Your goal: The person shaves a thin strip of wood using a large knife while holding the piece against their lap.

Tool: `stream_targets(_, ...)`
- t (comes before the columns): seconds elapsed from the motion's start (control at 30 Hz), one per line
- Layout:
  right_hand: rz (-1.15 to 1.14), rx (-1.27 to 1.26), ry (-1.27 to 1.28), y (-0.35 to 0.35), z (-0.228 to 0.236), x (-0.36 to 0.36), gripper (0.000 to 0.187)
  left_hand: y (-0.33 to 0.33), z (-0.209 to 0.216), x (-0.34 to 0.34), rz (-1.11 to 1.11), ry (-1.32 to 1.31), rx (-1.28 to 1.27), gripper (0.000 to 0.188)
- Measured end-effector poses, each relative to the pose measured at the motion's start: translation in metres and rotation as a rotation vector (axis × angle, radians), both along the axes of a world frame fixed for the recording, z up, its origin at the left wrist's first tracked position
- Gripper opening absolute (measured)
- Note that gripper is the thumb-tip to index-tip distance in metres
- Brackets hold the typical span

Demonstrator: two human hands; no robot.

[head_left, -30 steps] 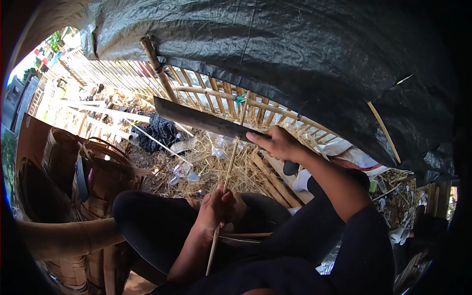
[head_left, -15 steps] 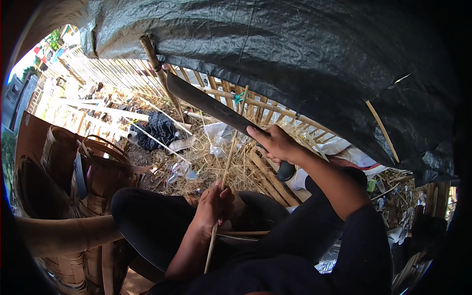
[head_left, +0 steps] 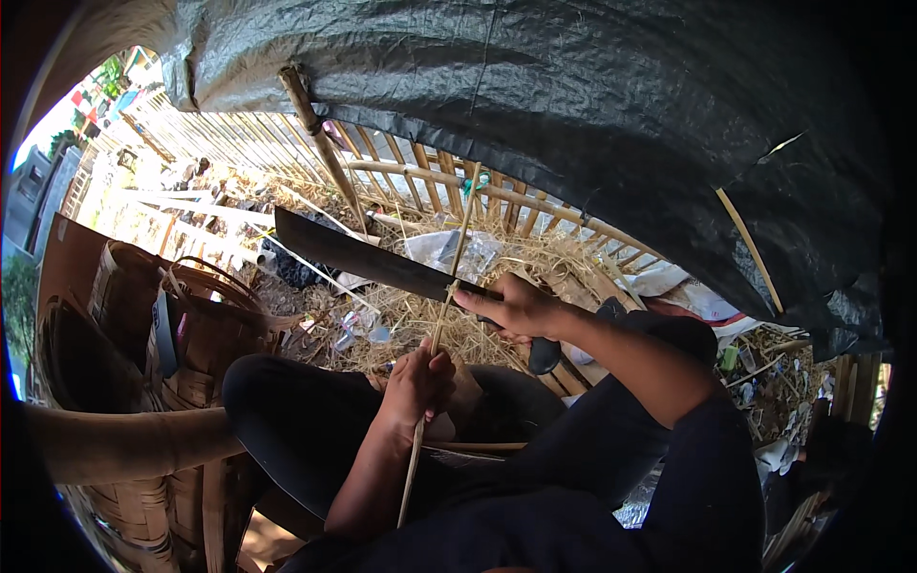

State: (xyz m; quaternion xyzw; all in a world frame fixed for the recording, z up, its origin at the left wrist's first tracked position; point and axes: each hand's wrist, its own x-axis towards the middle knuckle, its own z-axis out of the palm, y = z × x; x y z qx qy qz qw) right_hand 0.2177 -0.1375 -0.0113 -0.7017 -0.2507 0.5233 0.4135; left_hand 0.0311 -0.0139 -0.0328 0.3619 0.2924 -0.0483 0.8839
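My left hand (head_left: 420, 384) is closed around a thin bamboo strip (head_left: 460, 250), which runs from my lap up and away toward the fence. In my right hand (head_left: 517, 307) is a machete (head_left: 355, 256) with a long dark blade and a black handle. The blade points to the left and lies across the strip, its base end at the strip just above my left hand. My right thumb is stretched along the blade's base, close to or touching the strip. Below my hands are my crossed legs in dark trousers.
Woven bamboo baskets (head_left: 205, 329) stand at the left beside a thick bamboo pole (head_left: 134, 446). A dark tarp (head_left: 573, 105) hangs ahead over a bamboo slat fence (head_left: 430, 177). Straw and shavings (head_left: 535, 263), plastic scraps and bamboo pieces litter the ground.
The machete has come down and to the left, from above the strip onto it, with my right hand lower and nearer my left hand. My left hand has barely moved.
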Motion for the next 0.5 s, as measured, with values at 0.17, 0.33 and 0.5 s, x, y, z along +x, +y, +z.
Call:
stream_targets(0.17, 0.04, 0.215, 0.067, -0.004, -0.002, -0.003, 0.051, 0.003, -0.009, 0.002, -0.03, 0.016, 0.143, 0.041)
stream_targets(0.33, -0.153, 0.066, -0.005, 0.005, -0.013, -0.011, 0.063, 0.003, -0.011, 0.005, -0.064, 0.023, 0.317, 0.045)
stream_targets(0.5, -0.136, 0.176, 0.176, 0.008, -0.006, -0.007, 0.066, 0.008, -0.004, 0.002, -0.058, -0.04, 0.228, 0.047)
